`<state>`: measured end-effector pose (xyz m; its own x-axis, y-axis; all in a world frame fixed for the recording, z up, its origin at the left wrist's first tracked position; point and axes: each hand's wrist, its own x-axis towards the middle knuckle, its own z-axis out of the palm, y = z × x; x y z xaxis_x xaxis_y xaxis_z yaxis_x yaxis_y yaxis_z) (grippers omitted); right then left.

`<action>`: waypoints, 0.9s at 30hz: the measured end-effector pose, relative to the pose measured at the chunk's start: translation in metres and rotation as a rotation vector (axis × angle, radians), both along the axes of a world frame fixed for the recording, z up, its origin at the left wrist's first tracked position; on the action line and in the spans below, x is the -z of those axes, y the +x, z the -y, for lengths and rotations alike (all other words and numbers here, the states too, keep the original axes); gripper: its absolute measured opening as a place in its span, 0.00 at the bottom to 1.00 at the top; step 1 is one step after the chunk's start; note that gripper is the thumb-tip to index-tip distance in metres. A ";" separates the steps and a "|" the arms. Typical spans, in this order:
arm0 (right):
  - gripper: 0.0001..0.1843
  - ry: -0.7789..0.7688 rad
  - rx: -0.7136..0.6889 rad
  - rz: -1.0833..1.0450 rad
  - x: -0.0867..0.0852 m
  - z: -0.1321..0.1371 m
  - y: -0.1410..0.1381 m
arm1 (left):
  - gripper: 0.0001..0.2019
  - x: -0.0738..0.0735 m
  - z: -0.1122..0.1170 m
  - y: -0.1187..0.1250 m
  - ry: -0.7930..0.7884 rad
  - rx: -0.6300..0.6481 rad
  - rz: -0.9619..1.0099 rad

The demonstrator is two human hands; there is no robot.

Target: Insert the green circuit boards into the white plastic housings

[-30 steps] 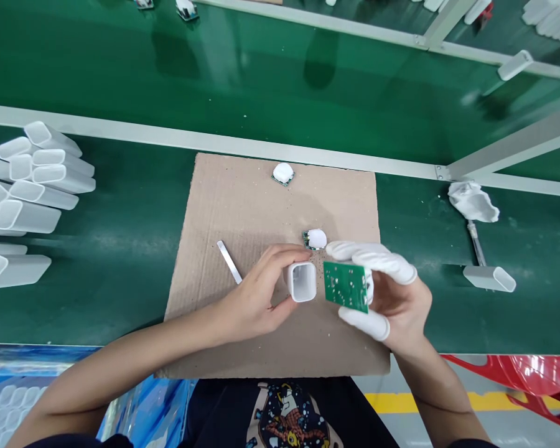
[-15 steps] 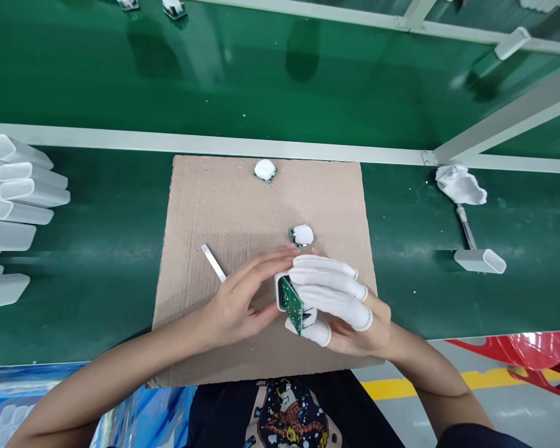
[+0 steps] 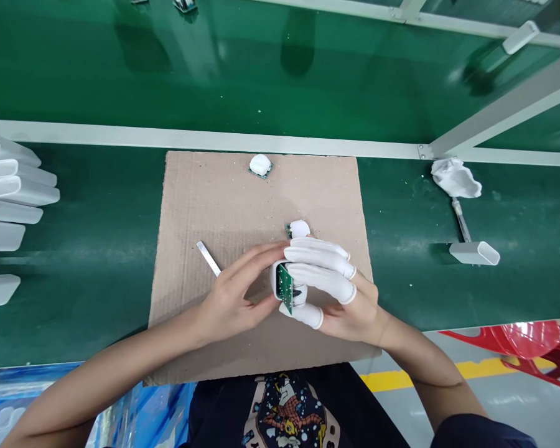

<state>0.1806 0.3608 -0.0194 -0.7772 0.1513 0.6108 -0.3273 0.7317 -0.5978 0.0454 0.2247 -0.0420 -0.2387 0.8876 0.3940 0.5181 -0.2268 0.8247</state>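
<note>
My left hand (image 3: 240, 289) is closed around a white plastic sleeve (image 3: 274, 278), its open end facing right. In my right hand (image 3: 333, 289), whose fingers wear white finger cots, is a green circuit board (image 3: 285, 287). The board stands at a slant with one edge in the mouth of the sleeve; how deep it sits is hidden. A pale part behind the board is mostly covered by my fingers. Just beyond my fingertips lies a small circuit board with a white domed top (image 3: 300, 229). A flat white strip (image 3: 208, 258) rests left of my left hand.
A cardboard sheet (image 3: 191, 186) lies under my hands, with another white-topped board (image 3: 260, 165) at its far edge. White sleeves (image 3: 21, 190) are stacked at left. At right are white putty-like material (image 3: 455, 178), a metal-handled tool (image 3: 460, 219) and a single sleeve (image 3: 475, 252).
The green board has turned more upright and moved slightly closer to the sleeve's mouth. Both hands keep their grip. The whole view has shifted a little.
</note>
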 end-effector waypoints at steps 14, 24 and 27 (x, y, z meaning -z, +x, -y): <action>0.23 -0.107 0.033 0.113 0.004 0.003 0.000 | 0.27 0.004 0.000 -0.001 -0.081 -0.044 0.065; 0.32 0.106 -0.038 0.295 -0.005 -0.011 0.000 | 0.28 0.006 0.001 -0.006 -0.144 0.063 0.349; 0.29 0.228 -0.043 0.279 -0.006 -0.015 -0.001 | 0.23 0.000 0.000 -0.010 -0.221 0.203 0.514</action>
